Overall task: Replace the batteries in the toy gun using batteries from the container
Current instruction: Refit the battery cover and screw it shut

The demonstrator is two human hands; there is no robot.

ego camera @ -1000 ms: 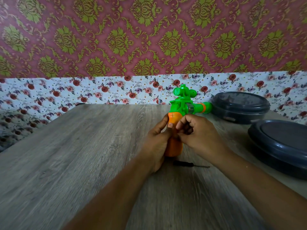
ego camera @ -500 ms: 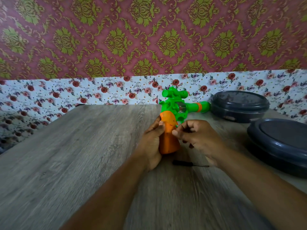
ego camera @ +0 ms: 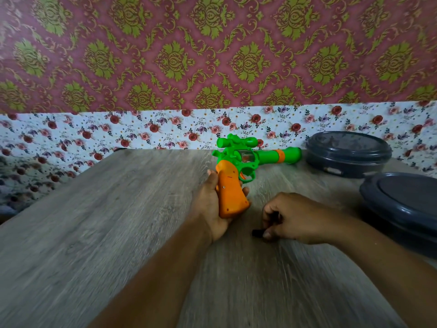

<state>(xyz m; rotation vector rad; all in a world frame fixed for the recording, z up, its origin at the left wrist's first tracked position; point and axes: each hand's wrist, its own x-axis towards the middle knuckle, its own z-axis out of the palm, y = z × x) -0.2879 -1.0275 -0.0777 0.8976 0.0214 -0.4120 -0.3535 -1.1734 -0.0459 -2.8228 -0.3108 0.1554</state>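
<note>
The left hand [ego camera: 214, 207] grips the orange handle of the green toy gun [ego camera: 238, 171] above the wooden bench [ego camera: 118, 221], barrel pointing right. The right hand [ego camera: 298, 218] pinches a black screwdriver [ego camera: 257, 232] on the bench. Two lidded dark containers [ego camera: 347, 153] sit far right; no writing is readable.

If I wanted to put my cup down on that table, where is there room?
The wide left half of the table, between the floral wall and the left hand, is bare. The right side is crowded: toy gun, right hand on the screwdriver, and two grey containers.
</note>
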